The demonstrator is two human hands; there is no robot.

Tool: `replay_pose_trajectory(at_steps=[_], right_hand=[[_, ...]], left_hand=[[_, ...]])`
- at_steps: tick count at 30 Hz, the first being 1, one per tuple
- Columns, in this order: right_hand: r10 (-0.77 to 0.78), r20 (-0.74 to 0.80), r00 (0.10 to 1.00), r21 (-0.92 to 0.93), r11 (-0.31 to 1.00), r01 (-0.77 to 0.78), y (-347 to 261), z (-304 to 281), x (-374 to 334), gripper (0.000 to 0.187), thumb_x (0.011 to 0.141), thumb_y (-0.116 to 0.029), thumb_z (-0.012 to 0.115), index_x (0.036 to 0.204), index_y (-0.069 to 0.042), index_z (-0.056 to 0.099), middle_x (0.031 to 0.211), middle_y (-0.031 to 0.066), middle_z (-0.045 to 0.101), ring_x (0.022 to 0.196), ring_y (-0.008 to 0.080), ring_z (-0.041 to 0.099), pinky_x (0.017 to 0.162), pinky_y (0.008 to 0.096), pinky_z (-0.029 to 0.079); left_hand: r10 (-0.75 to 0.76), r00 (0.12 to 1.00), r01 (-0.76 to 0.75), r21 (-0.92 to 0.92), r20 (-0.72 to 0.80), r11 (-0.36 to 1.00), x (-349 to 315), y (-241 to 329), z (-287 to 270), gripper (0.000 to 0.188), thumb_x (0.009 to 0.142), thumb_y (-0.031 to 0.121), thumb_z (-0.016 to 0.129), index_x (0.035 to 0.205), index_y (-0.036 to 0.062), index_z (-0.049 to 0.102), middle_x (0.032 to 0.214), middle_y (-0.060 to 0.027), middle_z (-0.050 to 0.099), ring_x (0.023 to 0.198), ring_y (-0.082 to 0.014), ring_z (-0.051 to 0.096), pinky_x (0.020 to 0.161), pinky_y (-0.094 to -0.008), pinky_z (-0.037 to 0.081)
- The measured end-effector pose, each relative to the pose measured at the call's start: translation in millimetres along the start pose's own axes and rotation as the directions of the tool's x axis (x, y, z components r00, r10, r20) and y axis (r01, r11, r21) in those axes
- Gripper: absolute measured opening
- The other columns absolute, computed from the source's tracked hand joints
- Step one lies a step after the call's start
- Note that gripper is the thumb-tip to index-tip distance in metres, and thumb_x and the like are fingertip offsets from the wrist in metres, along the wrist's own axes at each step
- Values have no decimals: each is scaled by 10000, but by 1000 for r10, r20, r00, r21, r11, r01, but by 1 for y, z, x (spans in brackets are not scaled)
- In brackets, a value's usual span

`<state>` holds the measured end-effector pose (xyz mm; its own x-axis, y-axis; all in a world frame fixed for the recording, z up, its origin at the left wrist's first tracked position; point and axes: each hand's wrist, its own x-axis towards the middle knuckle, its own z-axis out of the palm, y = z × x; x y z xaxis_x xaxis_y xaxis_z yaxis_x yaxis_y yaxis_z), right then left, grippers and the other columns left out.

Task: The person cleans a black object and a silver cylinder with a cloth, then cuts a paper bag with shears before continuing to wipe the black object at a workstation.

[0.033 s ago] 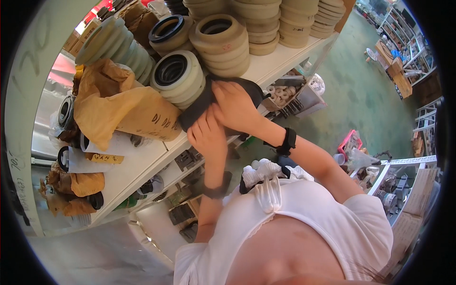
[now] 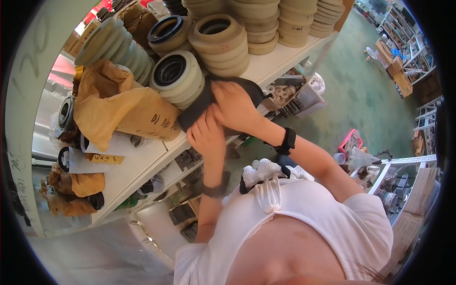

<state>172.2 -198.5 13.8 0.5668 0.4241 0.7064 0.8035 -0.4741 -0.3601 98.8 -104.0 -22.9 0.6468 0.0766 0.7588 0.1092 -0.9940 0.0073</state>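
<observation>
A dark, flat, pouch-like black piece (image 2: 195, 110) lies at the shelf's front edge, against the pale rings. My right hand (image 2: 236, 105) rests over its upper part, fingers curled down onto it. Just below, my left hand (image 2: 208, 133) has its fingers bent over the lower edge of the same piece, touching the right hand's fingertips. What lies beneath the fingers is hidden. Behind the black piece stands a stack of pale rings with a black inner ring (image 2: 172, 70). To the left, an open brown paper bag (image 2: 142, 111) with handwriting lies on its side.
More stacked beige rings (image 2: 219, 42) fill the back of the white shelf (image 2: 142, 166). Wrapped parts (image 2: 88, 183) lie at its left end. Lower shelves hold metal parts and a box of small white rings (image 2: 281, 94). A pink-rimmed basket (image 2: 350, 141) stands on the green floor at right.
</observation>
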Motion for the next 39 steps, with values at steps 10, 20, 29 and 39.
replay_pose_trajectory(at_steps=[10,20,29,39], right_hand=[[-14,15,1000,30,999,14,4,-10,-23,453,734,-231,601,1085,38,503,1131,159,528,1083,303,474,938,406,356],[66,-105,992,-117,990,-78,73,-51,-32,368,681,-160,593,1018,-17,545,1040,147,561,991,330,506,902,410,379],[108,-119,987,-290,947,-139,133,-85,-32,379,791,-145,512,1133,12,474,1135,186,502,1038,349,458,901,404,348],[78,-8,997,-284,956,-77,62,-56,-39,454,746,-218,574,1087,60,460,1136,189,471,1134,338,390,1015,470,237]], left_hand=[[6,996,-7,-6,-92,1000,-8,1,2,246,772,189,596,1008,122,597,956,-7,555,859,-202,485,816,-340,316],[161,983,-145,-168,88,975,28,71,32,278,748,155,518,1021,122,552,957,-2,551,872,-183,503,794,-328,351],[276,956,-292,-276,-96,916,72,133,59,289,724,131,518,991,25,550,843,-48,488,797,-189,473,733,-310,388],[236,969,-249,-289,-78,924,39,60,26,316,714,166,528,1018,89,567,873,-17,514,813,-162,493,739,-284,390]])
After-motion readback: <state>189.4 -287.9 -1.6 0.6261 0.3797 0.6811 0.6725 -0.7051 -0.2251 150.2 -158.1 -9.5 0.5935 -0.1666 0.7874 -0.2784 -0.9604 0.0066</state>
